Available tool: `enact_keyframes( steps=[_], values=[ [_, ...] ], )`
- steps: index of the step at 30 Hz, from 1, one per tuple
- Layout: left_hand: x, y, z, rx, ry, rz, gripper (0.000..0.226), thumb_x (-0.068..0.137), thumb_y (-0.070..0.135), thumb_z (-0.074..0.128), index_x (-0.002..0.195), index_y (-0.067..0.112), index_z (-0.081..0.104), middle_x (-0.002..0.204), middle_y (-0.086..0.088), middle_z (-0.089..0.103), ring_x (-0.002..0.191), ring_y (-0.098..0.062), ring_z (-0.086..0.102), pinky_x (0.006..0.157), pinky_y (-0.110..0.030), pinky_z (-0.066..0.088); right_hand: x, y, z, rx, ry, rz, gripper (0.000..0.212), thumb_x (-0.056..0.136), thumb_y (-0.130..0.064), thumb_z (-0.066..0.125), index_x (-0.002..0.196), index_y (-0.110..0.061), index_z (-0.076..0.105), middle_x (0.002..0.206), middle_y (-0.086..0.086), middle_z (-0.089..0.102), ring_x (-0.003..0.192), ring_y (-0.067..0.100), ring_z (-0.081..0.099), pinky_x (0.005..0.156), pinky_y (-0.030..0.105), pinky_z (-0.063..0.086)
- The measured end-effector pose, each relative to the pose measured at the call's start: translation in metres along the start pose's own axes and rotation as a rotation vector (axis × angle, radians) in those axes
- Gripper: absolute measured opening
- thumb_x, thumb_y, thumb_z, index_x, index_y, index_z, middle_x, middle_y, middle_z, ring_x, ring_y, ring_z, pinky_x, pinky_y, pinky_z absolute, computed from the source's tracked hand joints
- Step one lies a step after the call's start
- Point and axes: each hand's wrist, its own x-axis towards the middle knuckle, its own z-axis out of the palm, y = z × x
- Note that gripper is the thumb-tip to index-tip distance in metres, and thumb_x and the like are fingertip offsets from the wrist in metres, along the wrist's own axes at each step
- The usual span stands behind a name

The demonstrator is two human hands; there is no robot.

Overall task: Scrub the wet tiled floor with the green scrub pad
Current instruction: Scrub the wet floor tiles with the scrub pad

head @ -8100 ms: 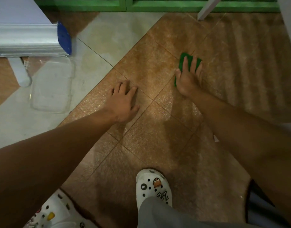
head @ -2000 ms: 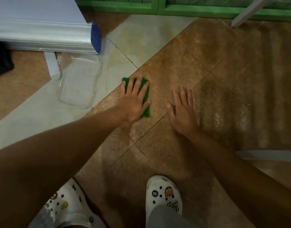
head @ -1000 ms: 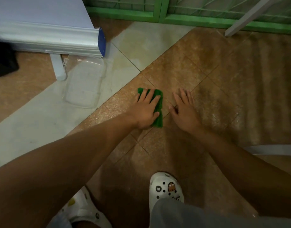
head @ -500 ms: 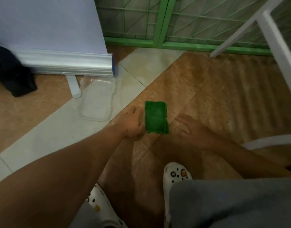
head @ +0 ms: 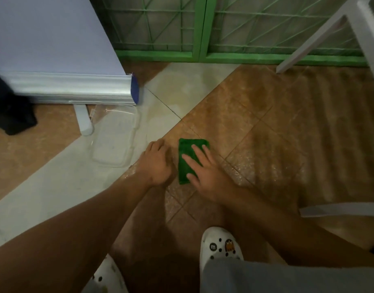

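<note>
Green scrub pad (head: 187, 159) lies flat under right hand (head: 205, 174).

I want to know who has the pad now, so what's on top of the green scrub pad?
The right hand lies flat on the green scrub pad, fingers straight. The left hand rests beside it, off the pad. The tile under the pad is hidden.

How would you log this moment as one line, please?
right hand: flat on green scrub pad | left hand: beside pad, on floor

I see wet brown tiled floor (head: 255, 127), green scrub pad (head: 187, 163) flat on it, clear plastic lid (head: 116, 142) beside, black cloth (head: 10, 111) far left.
</note>
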Motion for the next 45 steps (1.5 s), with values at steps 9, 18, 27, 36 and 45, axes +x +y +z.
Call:
enact_keyframes(
  steps=[9, 18, 27, 36, 45],
  values=[
    [-0.002, -0.003, -0.016, -0.018, -0.174, -0.041, 0.091, 0.075, 0.043, 0.048, 0.159, 0.015, 0.031, 0.170, -0.007, 0.009, 0.154, -0.029, 0.017, 0.123, -0.039, 0.027, 0.009, 0.031, 0.004, -0.145, -0.096, -0.060, 0.060, 0.104, -0.053, 0.039, 0.159, -0.031, 0.029, 0.172, 0.002, 0.006, 0.158, 0.029, -0.004, 0.125, 0.051, 0.000],
    [-0.016, 0.020, -0.012, 0.117, -0.276, -0.002, 0.062, 0.086, 0.046, 0.062, 0.139, 0.014, 0.050, 0.161, -0.017, 0.024, 0.149, -0.041, 0.019, 0.117, -0.056, 0.030, -0.032, 0.051, 0.001, 0.027, -0.107, 0.078, 0.056, 0.105, -0.044, 0.045, 0.158, -0.032, 0.029, 0.171, -0.008, 0.000, 0.157, 0.020, -0.011, 0.126, 0.050, 0.005],
    [-0.015, 0.039, 0.005, 0.083, -0.195, 0.007, 0.079, 0.085, 0.052, 0.055, 0.152, 0.018, 0.032, 0.162, -0.015, 0.020, 0.148, -0.042, 0.015, 0.118, -0.058, 0.028, -0.054, 0.106, -0.016, -0.121, 0.035, 0.264, 0.065, 0.100, -0.043, 0.054, 0.156, -0.020, 0.032, 0.162, 0.009, 0.028, 0.155, 0.033, 0.010, 0.125, 0.052, 0.017],
    [0.048, 0.064, 0.015, 0.217, -0.054, 0.162, 0.081, 0.088, 0.042, 0.059, 0.159, 0.020, 0.025, 0.166, -0.013, 0.012, 0.152, -0.039, 0.005, 0.121, -0.057, 0.018, -0.024, 0.095, 0.016, -0.084, 0.213, 0.315, 0.065, 0.102, -0.041, 0.032, 0.161, -0.016, 0.023, 0.167, 0.015, 0.020, 0.156, 0.040, 0.005, 0.126, 0.055, 0.003],
    [0.081, 0.084, 0.026, 0.229, -0.072, 0.109, 0.083, 0.092, 0.059, 0.055, 0.160, 0.032, 0.015, 0.167, -0.010, -0.004, 0.151, -0.045, -0.002, 0.114, -0.069, 0.019, 0.005, 0.128, -0.001, -0.087, 0.326, 0.249, 0.057, 0.107, -0.040, 0.029, 0.160, -0.019, 0.028, 0.169, 0.010, 0.019, 0.156, 0.038, 0.009, 0.126, 0.055, 0.005]
  ],
)
